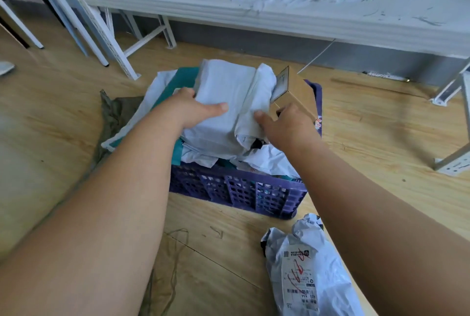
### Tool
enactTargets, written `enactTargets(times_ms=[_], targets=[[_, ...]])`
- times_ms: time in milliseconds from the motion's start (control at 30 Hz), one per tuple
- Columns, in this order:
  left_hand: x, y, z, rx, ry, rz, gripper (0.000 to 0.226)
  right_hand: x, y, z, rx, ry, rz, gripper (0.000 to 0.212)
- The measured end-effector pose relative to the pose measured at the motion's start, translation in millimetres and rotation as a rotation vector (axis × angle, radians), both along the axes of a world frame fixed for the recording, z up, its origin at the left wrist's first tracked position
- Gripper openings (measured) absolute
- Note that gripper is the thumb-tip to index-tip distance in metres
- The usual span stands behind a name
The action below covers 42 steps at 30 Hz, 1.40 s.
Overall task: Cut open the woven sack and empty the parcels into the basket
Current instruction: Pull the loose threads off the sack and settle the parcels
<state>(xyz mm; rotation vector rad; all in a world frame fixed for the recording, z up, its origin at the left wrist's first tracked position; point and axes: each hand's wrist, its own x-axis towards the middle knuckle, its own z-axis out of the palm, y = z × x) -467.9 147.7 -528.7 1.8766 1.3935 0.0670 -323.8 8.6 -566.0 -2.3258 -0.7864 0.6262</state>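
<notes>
Head view, looking down at wooden floor. Purple lattice basket heaped with white and teal parcels. Left hand gripping near-left edge of top white parcel, thumb laid across its face, fingers curled under. Right hand at right side of same parcel, thumb on its folded edge, fingers bent against cardboard box leaning in basket. Olive woven sack flat on floor, left of basket. Labelled grey parcel on floor, near side. White shelf with shreds behind.
</notes>
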Motion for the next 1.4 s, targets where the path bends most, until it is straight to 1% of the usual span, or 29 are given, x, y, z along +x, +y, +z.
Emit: enactTargets(times_ms=[67, 100, 167, 233, 300, 367, 433, 467, 533, 567, 600, 633, 667, 700, 733, 767, 833, 900, 933, 1000, 1033, 1067, 1133, 1167, 1200, 1233, 1267, 1333, 1400], targets=[[2, -7, -5, -0.026, -0.084, -0.021, 0.088, -7, 5, 2, 0.070, 0.065, 0.066, 0.069], [4, -8, -4, 0.013, -0.146, -0.003, 0.083, -9, 9, 5, 0.143, 0.055, 0.082, 0.065], [13, -3, 3, 0.184, -0.234, 0.035, 0.078, -9, 18, 16, 0.282, -0.004, 0.072, 0.060], [25, 4, 14, 0.338, -0.306, 0.042, 0.068, -2, 29, 28, 0.384, -0.055, 0.037, 0.060], [40, 9, 20, 0.387, -0.294, 0.026, 0.059, 9, 38, 34, 0.387, -0.067, 0.018, 0.059], [52, 11, 16, 0.368, -0.141, -0.037, 0.056, 21, 43, 32, 0.247, -0.045, 0.078, 0.059], [61, 8, 5, 0.337, 0.169, -0.209, 0.060, 28, 40, 23, 0.071, 0.001, 0.200, 0.059], [63, 6, 1, 0.349, 0.282, -0.277, 0.063, 30, 37, 18, 0.031, 0.053, 0.225, 0.060], [66, 5, -6, 0.368, 0.358, -0.295, 0.066, 34, 33, 5, 0.063, 0.086, 0.191, 0.058], [67, 2, -9, 0.400, 0.350, -0.276, 0.066, 34, 29, -2, 0.107, 0.046, 0.156, 0.051], [68, -3, -12, 0.472, 0.316, -0.248, 0.064, 33, 25, -7, 0.165, -0.012, 0.106, 0.036], [67, -10, -17, 0.581, 0.230, -0.213, 0.058, 31, 20, -10, 0.240, -0.055, 0.052, 0.021], [65, -19, -22, 0.710, 0.071, -0.185, 0.050, 30, 16, -10, 0.318, -0.077, -0.003, 0.023], [63, -35, -32, 0.801, -0.133, -0.192, 0.040, 29, 8, -13, 0.351, -0.075, -0.035, 0.028], [59, -54, -42, 0.840, -0.328, -0.241, 0.031, 29, -3, -15, 0.337, -0.066, -0.028, 0.029], [54, -74, -54, 0.850, -0.459, -0.331, 0.025, 30, -14, -16, 0.270, -0.050, 0.026, 0.031], [43, -112, -85, 0.792, -0.543, -0.507, 0.019, 37, -42, -23, -0.029, 0.070, 0.267, 0.029], [28, -141, -118, 0.721, -0.516, -0.599, 0.019, 44, -69, -29, -0.374, 0.246, 0.562, 0.023], [20, -152, -134, 0.697, -0.488, -0.630, 0.018, 48, -80, -36, -0.506, 0.320, 0.665, 0.019], [9, -163, -160, 0.576, -0.361, -0.646, 0.013, 50, -93, -52, -0.707, 0.393, 0.733, 0.021], [6, -165, -172, 0.470, -0.240, -0.646, 0.012, 47, -97, -63, -0.798, 0.377, 0.730, 0.021], [6, -164, -184, 0.347, -0.085, -0.672, 0.014, 40, -99, -77, -0.884, 0.311, 0.735, 0.022], [8, -164, -204, 0.085, 0.196, -0.773, 0.026, 24, -103, -111, -0.948, 0.045, 0.714, 0.028], [9, -166, -211, -0.020, 0.278, -0.802, 0.034, 16, -105, -128, -0.899, -0.086, 0.661, 0.028], [10, -169, -216, -0.086, 0.318, -0.809, 0.040, 10, -109, -142, -0.842, -0.141, 0.572, 0.021], [11, -173, -219, -0.119, 0.330, -0.798, 0.046, 6, -115, -156, -0.797, -0.141, 0.467, 0.024], [11, -177, -223, -0.130, 0.325, -0.786, 0.049, 3, -121, -168, -0.795, -0.109, 0.385, 0.042], [11, -185, -228, -0.133, 0.307, -0.785, 0.052, 1, -134, -189, -0.811, -0.018, 0.317, 0.069], [11, -191, -229, -0.152, 0.286, -0.773, 0.050, 1, -141, -204, -0.825, 0.091, 0.268, 0.084]])
